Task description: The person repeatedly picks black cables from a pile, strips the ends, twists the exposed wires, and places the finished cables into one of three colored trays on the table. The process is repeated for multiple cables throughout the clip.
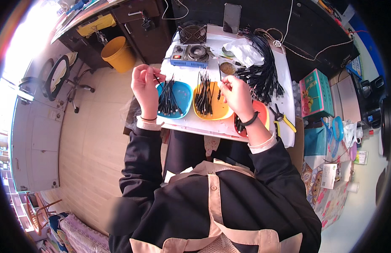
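Observation:
My right hand [236, 96] pinches a short black cable [220, 76] upright over the yellow bowl [224, 113]; a connector end hangs below the fingertips. My left hand [145, 87] is raised at the left rim of the blue bowl [185, 95], thumb and fingers pressed together. A thin dark line shows by its fingertips, but what they hold is too small to make out. Black cables [168, 101] with metal plugs lie bunched in the blue bowl, and more black cables [204, 99] in the yellow one. The red-orange bowl [261, 110], partly behind my right wrist, also holds dark pieces.
Behind the bowls stand a blue-fronted solder pot [189, 57], a fan [192, 34], a small round dish [227, 68] and a phone [232, 19]. A large black cable bundle [265, 63] lies at right, above yellow-handled wire strippers [284, 120]. A green box [315, 93] stands beyond the table's right side.

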`<state>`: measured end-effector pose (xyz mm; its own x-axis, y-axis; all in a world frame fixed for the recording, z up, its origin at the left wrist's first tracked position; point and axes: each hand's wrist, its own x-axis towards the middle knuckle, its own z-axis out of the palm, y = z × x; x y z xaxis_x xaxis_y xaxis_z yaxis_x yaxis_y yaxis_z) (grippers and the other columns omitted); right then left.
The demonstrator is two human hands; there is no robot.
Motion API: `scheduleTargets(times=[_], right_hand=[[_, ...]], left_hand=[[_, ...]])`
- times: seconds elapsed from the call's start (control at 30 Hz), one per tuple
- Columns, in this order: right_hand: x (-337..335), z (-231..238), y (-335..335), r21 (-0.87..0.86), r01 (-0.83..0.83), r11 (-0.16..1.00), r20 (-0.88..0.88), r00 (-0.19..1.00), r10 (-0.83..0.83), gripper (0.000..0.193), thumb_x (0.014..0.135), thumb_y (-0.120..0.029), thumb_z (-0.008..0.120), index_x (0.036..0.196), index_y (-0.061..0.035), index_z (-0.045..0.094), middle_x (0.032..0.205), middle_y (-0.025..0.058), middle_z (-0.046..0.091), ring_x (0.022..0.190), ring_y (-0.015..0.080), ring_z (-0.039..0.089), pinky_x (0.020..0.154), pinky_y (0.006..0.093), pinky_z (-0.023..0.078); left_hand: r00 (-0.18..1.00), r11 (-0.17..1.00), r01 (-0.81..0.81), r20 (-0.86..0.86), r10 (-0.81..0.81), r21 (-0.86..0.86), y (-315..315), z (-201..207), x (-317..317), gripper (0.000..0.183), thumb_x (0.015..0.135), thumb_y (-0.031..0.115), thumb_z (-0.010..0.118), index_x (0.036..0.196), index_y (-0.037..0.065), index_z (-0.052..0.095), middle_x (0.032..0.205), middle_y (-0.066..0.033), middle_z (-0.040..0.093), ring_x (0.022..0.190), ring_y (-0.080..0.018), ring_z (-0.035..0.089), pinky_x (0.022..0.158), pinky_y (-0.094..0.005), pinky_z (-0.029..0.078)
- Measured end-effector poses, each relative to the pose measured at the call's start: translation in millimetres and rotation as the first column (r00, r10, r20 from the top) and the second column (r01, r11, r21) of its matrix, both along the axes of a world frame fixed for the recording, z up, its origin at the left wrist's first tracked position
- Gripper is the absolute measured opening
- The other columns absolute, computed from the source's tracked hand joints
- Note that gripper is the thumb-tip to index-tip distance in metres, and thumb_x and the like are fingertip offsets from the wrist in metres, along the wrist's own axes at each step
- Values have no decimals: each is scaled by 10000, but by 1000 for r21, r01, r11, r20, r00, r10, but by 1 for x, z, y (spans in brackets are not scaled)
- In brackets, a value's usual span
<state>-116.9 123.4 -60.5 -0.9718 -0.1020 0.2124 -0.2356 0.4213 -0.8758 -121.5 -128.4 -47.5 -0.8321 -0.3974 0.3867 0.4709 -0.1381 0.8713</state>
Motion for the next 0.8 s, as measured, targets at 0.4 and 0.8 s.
scheduleTargets(times=[0.4,0.8], right_hand=[[123,62,22,-454,-265,851,50,946,321,136,916,-79,650,1001,25,629,893,14,646,807,56,591,711,207,481],[168,54,35,-235,-269,934,24,959,283,86,902,-65,655,937,12,637,816,6,639,708,53,589,621,200,491]], left_hand=[[775,749,562,93,-625,351,84,43,122,170,995,89,502,1073,-30,595,952,-129,685,644,-60,490,597,-181,409],[794,766,475,165,-585,433,120,53,166,154,964,49,543,1067,-23,632,1019,-153,687,929,-172,660,795,-265,544]])
